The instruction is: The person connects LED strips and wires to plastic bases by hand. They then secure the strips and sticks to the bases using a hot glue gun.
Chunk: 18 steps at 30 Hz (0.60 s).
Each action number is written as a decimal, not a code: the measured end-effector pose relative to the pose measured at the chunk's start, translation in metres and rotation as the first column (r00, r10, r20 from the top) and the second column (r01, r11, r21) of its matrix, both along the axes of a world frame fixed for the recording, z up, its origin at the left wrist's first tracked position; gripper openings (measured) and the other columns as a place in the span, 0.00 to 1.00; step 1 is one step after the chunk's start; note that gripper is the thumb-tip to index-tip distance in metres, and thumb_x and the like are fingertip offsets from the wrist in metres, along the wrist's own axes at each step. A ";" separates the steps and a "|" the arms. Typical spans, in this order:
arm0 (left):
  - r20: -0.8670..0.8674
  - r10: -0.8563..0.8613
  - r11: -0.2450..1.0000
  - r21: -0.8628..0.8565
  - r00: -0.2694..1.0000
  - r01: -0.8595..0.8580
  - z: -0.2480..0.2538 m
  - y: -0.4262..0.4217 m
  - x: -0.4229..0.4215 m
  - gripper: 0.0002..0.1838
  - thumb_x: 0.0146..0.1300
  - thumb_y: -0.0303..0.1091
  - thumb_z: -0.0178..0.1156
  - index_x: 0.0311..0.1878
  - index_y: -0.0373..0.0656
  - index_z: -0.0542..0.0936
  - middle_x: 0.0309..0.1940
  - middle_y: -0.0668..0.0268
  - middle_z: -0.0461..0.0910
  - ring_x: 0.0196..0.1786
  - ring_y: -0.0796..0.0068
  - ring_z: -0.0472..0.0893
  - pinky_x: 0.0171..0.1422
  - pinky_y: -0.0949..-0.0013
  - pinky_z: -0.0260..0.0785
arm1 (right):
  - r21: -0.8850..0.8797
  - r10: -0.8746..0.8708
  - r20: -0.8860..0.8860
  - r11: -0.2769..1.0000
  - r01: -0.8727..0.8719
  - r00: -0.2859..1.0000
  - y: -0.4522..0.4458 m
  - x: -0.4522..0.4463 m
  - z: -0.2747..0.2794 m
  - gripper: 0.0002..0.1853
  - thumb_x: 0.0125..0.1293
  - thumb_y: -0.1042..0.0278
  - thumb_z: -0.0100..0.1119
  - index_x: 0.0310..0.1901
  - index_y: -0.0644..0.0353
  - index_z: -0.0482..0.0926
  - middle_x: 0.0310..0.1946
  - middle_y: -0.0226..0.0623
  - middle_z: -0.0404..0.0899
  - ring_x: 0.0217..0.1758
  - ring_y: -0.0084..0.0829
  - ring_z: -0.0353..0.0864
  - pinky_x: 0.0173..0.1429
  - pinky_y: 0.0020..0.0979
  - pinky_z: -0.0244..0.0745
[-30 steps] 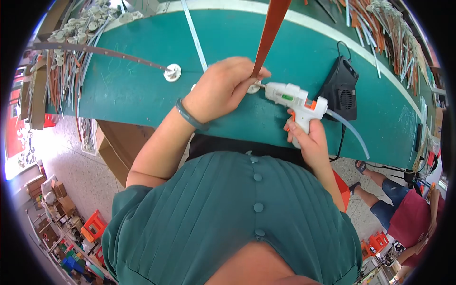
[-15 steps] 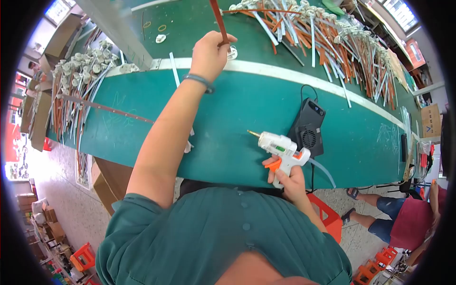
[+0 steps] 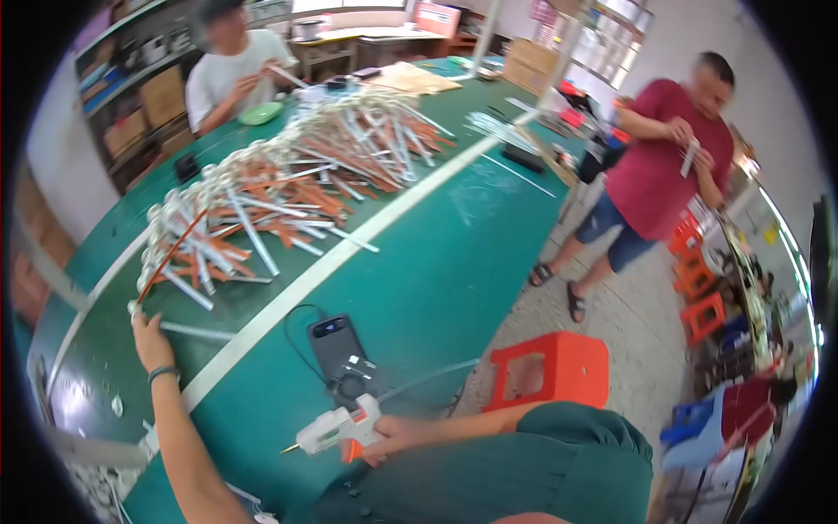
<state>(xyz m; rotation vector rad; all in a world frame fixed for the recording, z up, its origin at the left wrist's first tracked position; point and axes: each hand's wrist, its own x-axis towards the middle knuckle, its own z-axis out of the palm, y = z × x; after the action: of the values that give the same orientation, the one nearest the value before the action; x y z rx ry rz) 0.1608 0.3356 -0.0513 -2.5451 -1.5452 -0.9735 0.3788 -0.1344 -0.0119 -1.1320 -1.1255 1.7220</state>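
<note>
My right hand [image 3: 390, 437] is closed around the handle of a white hot glue gun [image 3: 332, 428] with an orange trigger, its metal nozzle pointing left and a clear glue stick trailing from the back. My left hand [image 3: 154, 342] reaches to the near left end of the pile, fingers closed at the lower end of a thin reddish-brown strip [image 3: 175, 251]. A small white part shows at that end. Close by lies a long pile of white and brown strips [image 3: 292, 205] with white curled ends.
A black device with a cord [image 3: 342, 354] lies on the green table [image 3: 419, 306]. A white rail [image 3: 288, 301] crosses the tabletop. An orange-red stool [image 3: 559, 371] stands beside the table. One person in a red shirt [image 3: 663, 179] stands at right; another in white [image 3: 236, 74] works across the table.
The view has swung to the right, bringing more of the pile and two people into sight. My left hand has carried the brown strip to the pile; the glue gun stays in my right hand.
</note>
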 end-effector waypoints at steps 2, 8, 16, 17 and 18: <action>-0.059 -0.023 0.999 -0.039 0.998 0.021 0.007 0.001 0.008 0.17 0.59 0.19 0.50 0.49 0.40 0.82 0.53 0.52 0.74 0.57 0.53 0.75 0.61 0.60 0.68 | -0.015 -0.002 -0.069 1.000 0.001 0.998 0.000 0.000 0.013 0.21 0.69 0.55 0.55 0.57 0.59 0.72 0.31 0.25 0.77 0.32 0.14 0.71 0.33 0.18 0.62; -0.157 -0.033 0.992 0.118 0.987 0.051 0.026 -0.035 0.009 0.29 0.56 0.21 0.50 0.64 0.49 0.72 0.51 0.48 0.76 0.54 0.47 0.75 0.60 0.53 0.68 | 0.039 -0.021 -0.101 0.999 0.025 0.995 -0.001 -0.002 0.002 0.21 0.69 0.62 0.56 0.59 0.61 0.69 0.36 0.29 0.79 0.37 0.17 0.77 0.41 0.22 0.71; 0.003 -0.171 0.984 -0.057 0.985 0.171 0.126 -0.292 -0.036 0.18 0.58 0.28 0.60 0.53 0.40 0.76 0.45 0.53 0.78 0.48 0.51 0.78 0.52 0.56 0.71 | 0.127 -0.243 -0.225 0.953 0.276 0.943 -0.009 -0.012 -0.011 0.25 0.63 0.60 0.57 0.56 0.71 0.69 0.50 0.49 0.78 0.35 0.26 0.77 0.39 0.26 0.70; 0.072 -0.284 0.939 -0.181 0.956 0.292 0.125 -0.321 -0.059 0.18 0.58 0.28 0.61 0.53 0.40 0.76 0.45 0.54 0.78 0.47 0.53 0.78 0.52 0.57 0.71 | 0.140 -0.278 -0.257 0.937 0.320 0.926 -0.010 -0.016 -0.010 0.26 0.64 0.62 0.57 0.57 0.72 0.67 0.50 0.53 0.77 0.34 0.28 0.76 0.39 0.27 0.70; 0.164 -0.397 0.858 -0.283 0.903 0.428 0.126 -0.345 -0.080 0.18 0.58 0.27 0.62 0.53 0.40 0.76 0.45 0.55 0.78 0.46 0.54 0.79 0.51 0.58 0.71 | 0.124 -0.296 -0.269 0.933 0.338 0.916 -0.011 -0.019 -0.010 0.25 0.63 0.65 0.56 0.58 0.70 0.63 0.49 0.53 0.75 0.32 0.30 0.76 0.36 0.31 0.71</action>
<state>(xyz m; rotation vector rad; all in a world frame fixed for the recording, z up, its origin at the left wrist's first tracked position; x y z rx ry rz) 0.0805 -0.0094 0.0744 -3.1966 -1.2824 -0.9624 0.3603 -0.1454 -0.0221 -0.9093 -0.8607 1.4372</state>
